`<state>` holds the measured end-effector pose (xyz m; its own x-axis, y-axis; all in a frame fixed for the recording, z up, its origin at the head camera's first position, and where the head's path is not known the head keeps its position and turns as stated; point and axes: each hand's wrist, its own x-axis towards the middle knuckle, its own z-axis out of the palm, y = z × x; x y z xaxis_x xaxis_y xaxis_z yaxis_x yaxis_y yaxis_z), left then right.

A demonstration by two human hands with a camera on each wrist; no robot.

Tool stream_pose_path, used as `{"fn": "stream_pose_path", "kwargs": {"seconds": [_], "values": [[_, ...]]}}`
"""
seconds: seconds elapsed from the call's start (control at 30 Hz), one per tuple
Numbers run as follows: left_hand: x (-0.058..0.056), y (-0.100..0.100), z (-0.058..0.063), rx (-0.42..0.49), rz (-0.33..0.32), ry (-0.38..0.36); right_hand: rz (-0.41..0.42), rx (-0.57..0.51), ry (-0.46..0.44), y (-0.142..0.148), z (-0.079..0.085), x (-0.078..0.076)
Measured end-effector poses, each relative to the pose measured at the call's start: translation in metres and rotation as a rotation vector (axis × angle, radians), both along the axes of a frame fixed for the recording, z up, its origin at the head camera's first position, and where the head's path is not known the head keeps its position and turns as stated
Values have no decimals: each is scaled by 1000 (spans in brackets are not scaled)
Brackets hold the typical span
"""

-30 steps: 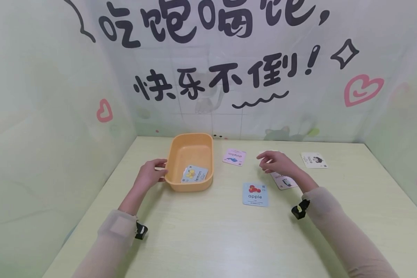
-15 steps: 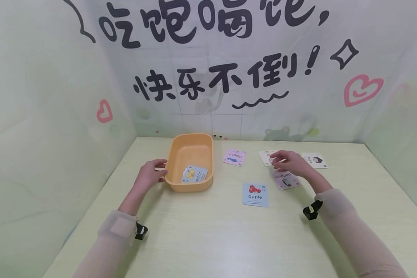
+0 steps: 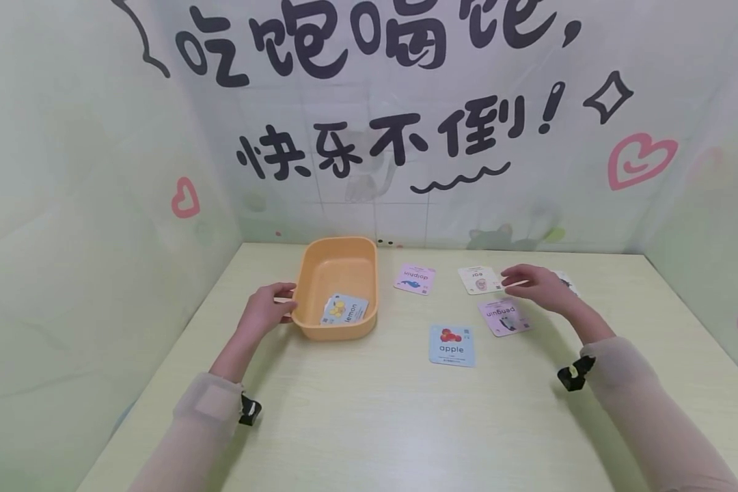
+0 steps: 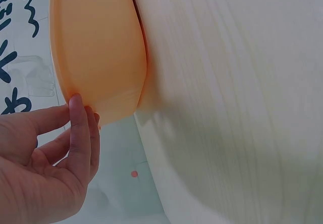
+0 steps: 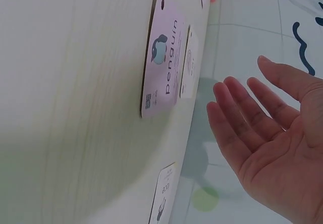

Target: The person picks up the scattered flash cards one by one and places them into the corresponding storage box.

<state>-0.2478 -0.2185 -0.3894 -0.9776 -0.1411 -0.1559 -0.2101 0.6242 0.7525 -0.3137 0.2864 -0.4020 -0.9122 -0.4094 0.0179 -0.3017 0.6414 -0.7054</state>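
My left hand (image 3: pixel 266 307) holds the left rim of an orange plastic bin (image 3: pixel 338 332), thumb and fingertips at its edge. In the left wrist view, the fingers (image 4: pixel 79 138) meet the bin's outer wall (image 4: pixel 101 47). A lemon picture card (image 3: pixel 346 309) lies inside the bin. My right hand (image 3: pixel 542 287) hovers above the table with fingers spread and nothing held. It partly covers the face card (image 3: pixel 567 283). Close to its fingertips lie the ear card (image 3: pixel 480 280) and the penguin card (image 3: pixel 504 317). The right wrist view shows the open palm (image 5: pixel 275 148) facing the camera.
A dolphin card (image 3: pixel 415 279) lies right of the bin, and an apple card (image 3: pixel 452 346) nearer the front. The pale wooden table (image 3: pixel 381 424) meets a printed wall sheet (image 3: pixel 406 219) at the back and sheets at both sides.
My right hand has moved right above the cards, uncovering the ear and penguin cards and covering part of the face card. The left hand and bin have stayed put.
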Motion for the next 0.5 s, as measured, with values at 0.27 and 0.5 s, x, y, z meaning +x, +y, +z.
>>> {"fn": "stream_pose_path", "kwargs": {"seconds": [0.27, 0.5], "values": [[-1, -2, -3, 0, -6, 14, -19, 45, 7, 19, 4, 3], [-1, -3, -4, -1, -16, 24, -18, 95, 16, 38, 6, 4]]}}
